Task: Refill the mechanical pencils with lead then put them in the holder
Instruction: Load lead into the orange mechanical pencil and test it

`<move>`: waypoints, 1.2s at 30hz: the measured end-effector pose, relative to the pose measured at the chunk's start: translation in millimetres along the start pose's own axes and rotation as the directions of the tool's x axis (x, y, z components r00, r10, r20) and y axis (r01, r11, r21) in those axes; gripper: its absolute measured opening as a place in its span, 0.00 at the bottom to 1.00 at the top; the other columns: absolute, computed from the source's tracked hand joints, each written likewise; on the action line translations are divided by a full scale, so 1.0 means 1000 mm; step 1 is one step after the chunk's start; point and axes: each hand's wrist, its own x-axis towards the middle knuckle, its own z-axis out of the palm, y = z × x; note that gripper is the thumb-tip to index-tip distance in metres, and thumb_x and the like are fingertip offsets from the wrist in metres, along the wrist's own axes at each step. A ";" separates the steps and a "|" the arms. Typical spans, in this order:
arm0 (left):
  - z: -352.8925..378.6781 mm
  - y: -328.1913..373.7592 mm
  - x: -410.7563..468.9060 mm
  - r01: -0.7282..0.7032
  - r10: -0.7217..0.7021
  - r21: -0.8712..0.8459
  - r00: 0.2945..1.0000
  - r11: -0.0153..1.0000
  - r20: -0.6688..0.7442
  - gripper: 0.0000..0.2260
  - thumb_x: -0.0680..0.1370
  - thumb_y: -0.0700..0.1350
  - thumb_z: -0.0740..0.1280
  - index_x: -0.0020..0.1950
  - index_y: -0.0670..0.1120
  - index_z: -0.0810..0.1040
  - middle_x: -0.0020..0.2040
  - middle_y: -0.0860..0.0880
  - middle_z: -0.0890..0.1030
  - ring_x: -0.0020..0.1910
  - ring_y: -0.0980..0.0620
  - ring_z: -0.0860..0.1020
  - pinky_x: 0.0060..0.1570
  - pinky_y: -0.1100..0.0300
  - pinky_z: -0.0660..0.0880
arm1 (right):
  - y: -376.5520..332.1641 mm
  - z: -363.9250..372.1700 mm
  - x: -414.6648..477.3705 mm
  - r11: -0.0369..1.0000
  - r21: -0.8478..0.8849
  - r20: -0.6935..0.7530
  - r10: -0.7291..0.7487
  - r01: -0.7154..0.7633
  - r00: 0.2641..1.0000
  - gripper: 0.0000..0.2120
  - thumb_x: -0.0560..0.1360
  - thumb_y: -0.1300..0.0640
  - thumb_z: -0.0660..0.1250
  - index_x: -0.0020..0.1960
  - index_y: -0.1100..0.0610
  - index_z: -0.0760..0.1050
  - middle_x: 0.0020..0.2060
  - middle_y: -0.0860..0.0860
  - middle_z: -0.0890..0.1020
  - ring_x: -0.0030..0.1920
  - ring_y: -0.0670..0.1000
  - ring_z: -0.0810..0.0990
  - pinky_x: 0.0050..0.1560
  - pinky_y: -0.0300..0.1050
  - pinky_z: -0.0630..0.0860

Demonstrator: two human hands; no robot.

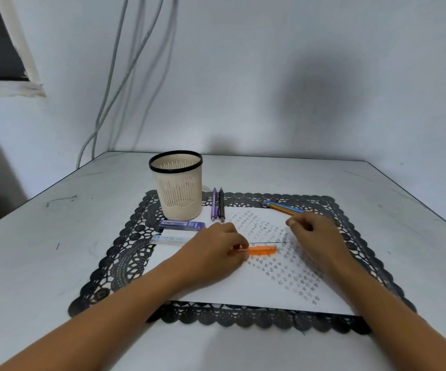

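- Four pencils: purple pencil [213,204] and black pencil [221,205] side by side, just beyond the left hand [216,253]; blue pencil [284,206] and orange pencil [283,210] lying together, just beyond the right hand [313,232].
- Three lead cases: dark case [181,224] and pale case [170,239], both just left of the left hand; orange case [262,250] between the hands.
- One holder [177,188], upright, beyond the left hand, just behind the dark case.
- One thin lead [268,242] lying between the hands, just beyond the orange case.
- One star-printed paper [243,287] under both hands, on a black lace mat [125,258], on a pale scuffed counter [56,236]; pale wall behind, grey cables [115,76] hanging beyond the left hand.
- Left hand pinching the orange case by its left end, case pointing toward the right hand.
- Right hand curled, thumb near fingertips; cannot tell whether anything is pinched.
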 end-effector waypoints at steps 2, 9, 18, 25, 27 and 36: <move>0.003 -0.001 -0.002 -0.005 0.005 -0.019 1.000 1.000 -0.027 0.11 0.77 0.51 0.62 0.57 0.51 0.78 0.48 0.56 0.74 0.45 0.59 0.70 0.46 0.65 0.68 | 0.000 -0.001 0.000 1.000 -0.013 0.003 -0.027 0.027 1.000 0.07 0.78 0.58 0.62 0.50 0.56 0.78 0.41 0.50 0.79 0.36 0.43 0.73 0.30 0.30 0.67; -0.006 -0.009 -0.003 0.126 -0.160 -0.257 0.980 0.958 -0.118 0.05 0.76 0.46 0.65 0.50 0.50 0.79 0.44 0.56 0.75 0.42 0.61 0.73 0.41 0.70 0.68 | -0.003 -0.005 -0.002 0.914 -0.281 0.109 -0.272 0.292 0.956 0.05 0.75 0.56 0.66 0.48 0.47 0.74 0.37 0.44 0.71 0.38 0.42 0.69 0.37 0.30 0.63; -0.012 -0.013 -0.005 0.163 -0.218 -0.367 0.969 0.916 -0.115 0.03 0.76 0.45 0.66 0.48 0.52 0.77 0.43 0.56 0.75 0.37 0.62 0.73 0.39 0.73 0.67 | -0.005 -0.001 -0.004 0.688 -0.511 0.352 -0.379 0.515 0.856 0.09 0.74 0.49 0.66 0.53 0.48 0.79 0.46 0.46 0.70 0.48 0.45 0.66 0.48 0.37 0.64; -0.014 -0.013 -0.007 0.170 -0.226 -0.358 0.967 0.918 -0.119 0.04 0.76 0.45 0.65 0.50 0.50 0.78 0.44 0.55 0.76 0.39 0.60 0.73 0.39 0.74 0.67 | -0.022 -0.022 -0.011 0.840 -0.273 0.509 -0.287 0.469 0.811 0.08 0.69 0.41 0.67 0.41 0.45 0.77 0.37 0.42 0.74 0.39 0.42 0.72 0.42 0.40 0.71; -0.014 -0.012 -0.007 0.173 -0.228 -0.358 0.966 0.918 -0.118 0.05 0.76 0.46 0.65 0.51 0.50 0.78 0.45 0.54 0.76 0.39 0.60 0.73 0.39 0.74 0.67 | -0.029 -0.028 -0.017 0.876 -0.239 0.627 -0.190 0.419 0.755 0.12 0.64 0.40 0.72 0.40 0.46 0.78 0.35 0.43 0.75 0.38 0.42 0.73 0.42 0.43 0.73; -0.013 -0.010 -0.008 0.164 -0.217 -0.350 0.969 0.922 -0.118 0.06 0.76 0.46 0.65 0.51 0.49 0.79 0.45 0.56 0.75 0.41 0.60 0.73 0.41 0.74 0.67 | -0.034 -0.021 -0.028 0.808 -0.256 0.782 -0.150 0.531 0.605 0.06 0.68 0.46 0.71 0.42 0.45 0.75 0.38 0.43 0.74 0.40 0.40 0.71 0.42 0.36 0.69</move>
